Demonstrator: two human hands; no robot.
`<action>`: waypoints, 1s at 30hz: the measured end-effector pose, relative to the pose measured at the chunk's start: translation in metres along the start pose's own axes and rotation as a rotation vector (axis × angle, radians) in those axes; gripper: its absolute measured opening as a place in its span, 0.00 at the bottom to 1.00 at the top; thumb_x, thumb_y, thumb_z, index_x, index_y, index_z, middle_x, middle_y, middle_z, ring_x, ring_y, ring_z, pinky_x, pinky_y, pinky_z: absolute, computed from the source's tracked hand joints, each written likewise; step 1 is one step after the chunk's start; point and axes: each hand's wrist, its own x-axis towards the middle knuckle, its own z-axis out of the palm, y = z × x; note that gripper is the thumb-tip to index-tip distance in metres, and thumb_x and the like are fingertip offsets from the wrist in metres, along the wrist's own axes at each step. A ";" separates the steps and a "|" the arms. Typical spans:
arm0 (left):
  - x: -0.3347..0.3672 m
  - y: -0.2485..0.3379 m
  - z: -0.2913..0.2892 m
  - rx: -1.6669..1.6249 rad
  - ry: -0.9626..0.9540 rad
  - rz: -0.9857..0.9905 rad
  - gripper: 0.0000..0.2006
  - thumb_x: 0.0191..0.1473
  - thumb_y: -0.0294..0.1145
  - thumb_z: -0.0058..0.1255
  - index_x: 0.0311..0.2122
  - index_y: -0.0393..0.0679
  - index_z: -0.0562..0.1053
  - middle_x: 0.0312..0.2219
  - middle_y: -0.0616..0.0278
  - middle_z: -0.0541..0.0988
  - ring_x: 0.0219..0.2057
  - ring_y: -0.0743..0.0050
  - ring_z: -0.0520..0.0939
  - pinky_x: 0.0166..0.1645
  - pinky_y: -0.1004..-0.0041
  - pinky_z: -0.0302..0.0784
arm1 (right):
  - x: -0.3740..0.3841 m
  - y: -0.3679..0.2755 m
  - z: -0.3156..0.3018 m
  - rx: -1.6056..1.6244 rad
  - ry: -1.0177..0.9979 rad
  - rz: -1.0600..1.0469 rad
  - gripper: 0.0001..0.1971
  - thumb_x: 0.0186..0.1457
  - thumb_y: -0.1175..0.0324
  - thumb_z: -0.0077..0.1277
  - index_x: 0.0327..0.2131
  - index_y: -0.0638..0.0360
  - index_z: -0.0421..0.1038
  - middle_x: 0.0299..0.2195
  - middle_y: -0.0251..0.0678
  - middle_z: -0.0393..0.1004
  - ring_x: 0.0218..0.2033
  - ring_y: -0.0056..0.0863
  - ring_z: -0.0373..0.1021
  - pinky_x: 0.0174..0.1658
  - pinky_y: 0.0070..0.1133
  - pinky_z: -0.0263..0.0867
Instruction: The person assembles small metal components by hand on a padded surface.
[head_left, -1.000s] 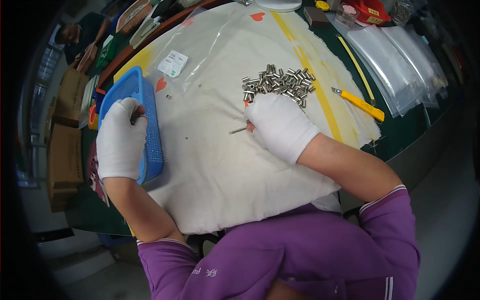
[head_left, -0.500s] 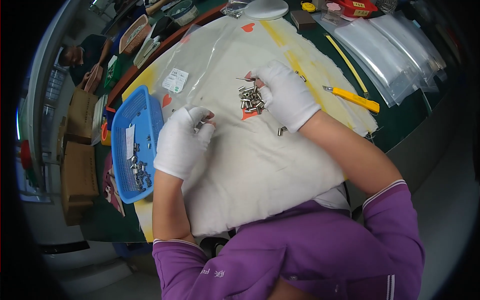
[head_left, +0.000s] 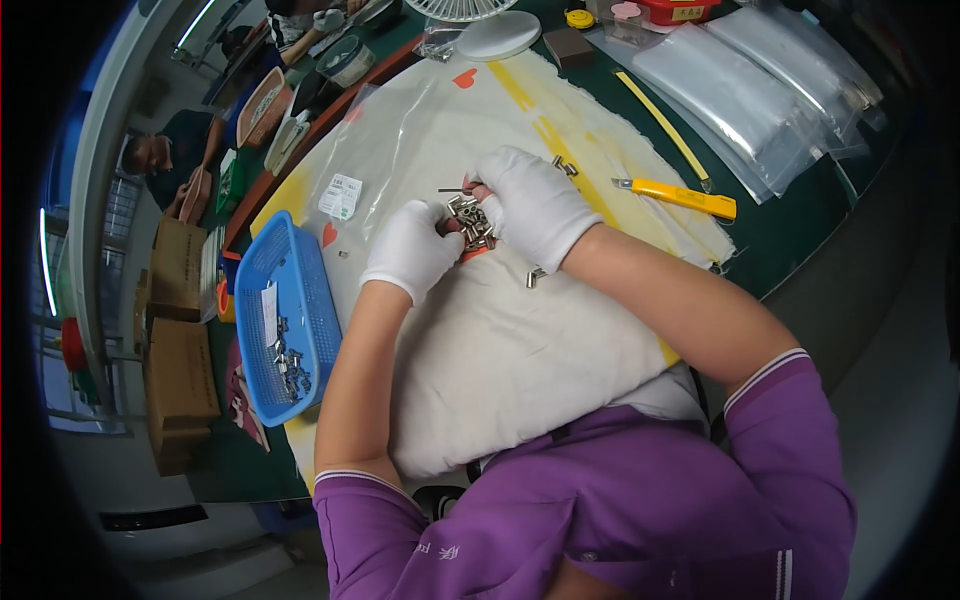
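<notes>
My right hand (head_left: 535, 205), in a white glove with bare fingertips, pinches a thin dark metal rod (head_left: 453, 190) that points left. Below the rod is a pile of small shiny metal tubes (head_left: 470, 222) on the cream cloth (head_left: 500, 340). My left hand (head_left: 412, 252), gloved the same way, reaches the pile's left side with curled fingers; what lies between its fingertips is too small to make out. A couple of loose tubes (head_left: 535, 277) lie under my right wrist, several more (head_left: 565, 166) beyond that hand. A single small piece (head_left: 343, 254) sits left of my left hand.
On the left stands a blue plastic basket (head_left: 318, 285) with metal pieces and a paper slip inside. A yellow utility knife (head_left: 685, 198), a yellow strip (head_left: 665, 130) and clear plastic bags (head_left: 720, 95) lie right. A clear bag with a label (head_left: 340, 197) is at far left; a co-worker (head_left: 180, 150) sits beyond.
My left hand has moved right and forward, from beside the basket to the pile. My right hand still holds the rod over the pile. The whole view has shifted slightly.
</notes>
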 end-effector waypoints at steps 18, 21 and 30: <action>-0.073 -0.045 0.021 -0.972 0.157 -0.119 0.08 0.49 0.21 0.54 0.37 0.37 0.73 0.30 0.69 0.75 0.30 0.87 0.72 0.37 0.83 0.70 | -0.023 -0.029 0.003 0.064 -0.262 -0.205 0.05 0.48 0.70 0.53 0.30 0.57 0.72 0.28 0.41 0.71 0.32 0.41 0.69 0.36 0.32 0.66; -0.071 -0.047 0.026 -0.893 0.143 -0.084 0.07 0.48 0.21 0.55 0.35 0.37 0.74 0.28 0.70 0.75 0.28 0.88 0.71 0.35 0.83 0.69 | -0.025 -0.026 0.006 0.060 -0.258 -0.243 0.04 0.47 0.70 0.54 0.28 0.56 0.71 0.26 0.40 0.71 0.32 0.41 0.69 0.36 0.31 0.66; -0.077 -0.039 0.037 -0.670 0.086 -0.019 0.05 0.46 0.20 0.55 0.32 0.38 0.74 0.28 0.68 0.75 0.28 0.86 0.73 0.36 0.83 0.70 | -0.025 -0.030 0.001 -0.067 -0.447 -0.153 0.06 0.42 0.69 0.56 0.26 0.58 0.71 0.26 0.40 0.71 0.31 0.41 0.69 0.34 0.31 0.66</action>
